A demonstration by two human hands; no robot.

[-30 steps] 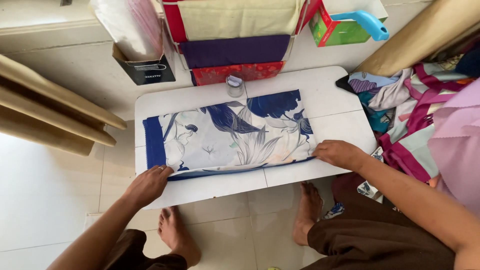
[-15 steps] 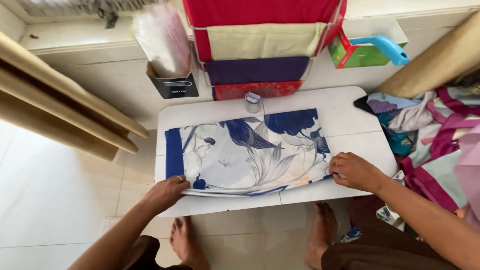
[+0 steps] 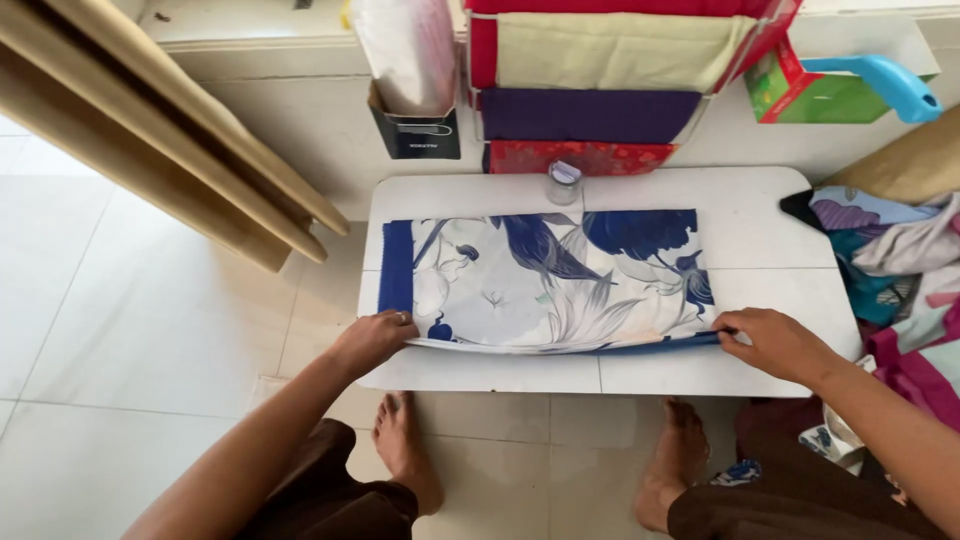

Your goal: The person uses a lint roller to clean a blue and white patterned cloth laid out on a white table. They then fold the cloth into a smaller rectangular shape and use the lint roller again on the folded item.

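A folded cloth (image 3: 550,280), white with dark blue flowers and a plain blue band at its left end, lies flat across the middle of a low white worktop (image 3: 760,215), its long side running left to right. The left hand (image 3: 372,340) rests at the cloth's near left corner, its grip closed on the edge there, fingers on top and curled down over the hem. The right hand (image 3: 775,343) is at the near right corner, its grip pinched shut on the cloth's edge, which is lifted slightly off the worktop between the two hands. Just past the far edge of the cloth stands one small clear jar (image 3: 563,183) with a pale lid, touching nothing else. Behind the worktop a rack holds four folded fabrics (image 3: 590,112) stacked one over another: red at the top, then cream, purple, and patterned red at the bottom. To the left of the rack is one dark box (image 3: 415,132) with a white label on its front, holding a pale plastic-wrapped bundle. To the right of the rack sits one green and red carton (image 3: 805,95), with a light blue handle (image 3: 885,80) lying across it. A heap of mixed coloured clothes (image 3: 890,260) lies at the right end of the worktop. Two bare feet (image 3: 405,450) stand on the tiled floor under the near edge.
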